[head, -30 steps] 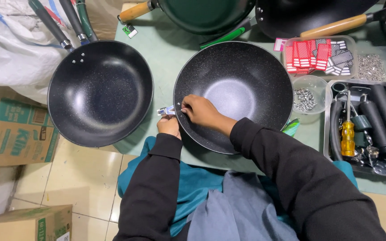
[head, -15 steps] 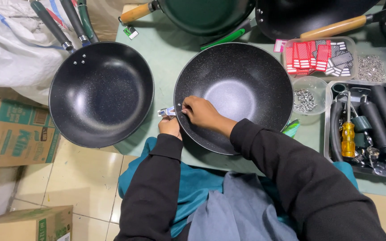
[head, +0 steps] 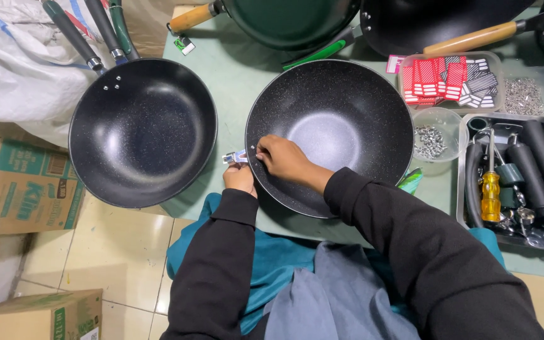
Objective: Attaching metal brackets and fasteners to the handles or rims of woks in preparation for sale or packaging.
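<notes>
Head view, looking down. Big black speckled pan in the middle of the frame, on a pale green table. Right hand inside the pan's left rim, fingers pinched shut on something tiny at the wall; too small to tell what, maybe a screw. Left hand just outside the same rim, closed around a small shiny metal bracket pressed against the pan.

Looks like the step of fixing a handle piece onto the pan. Next move likely calls for lining up the holes and holding the bracket steady.

A second black pan to the left. On the right, a yellow screwdriver in a tray of dark handles, and a clear cup of screws.
</notes>
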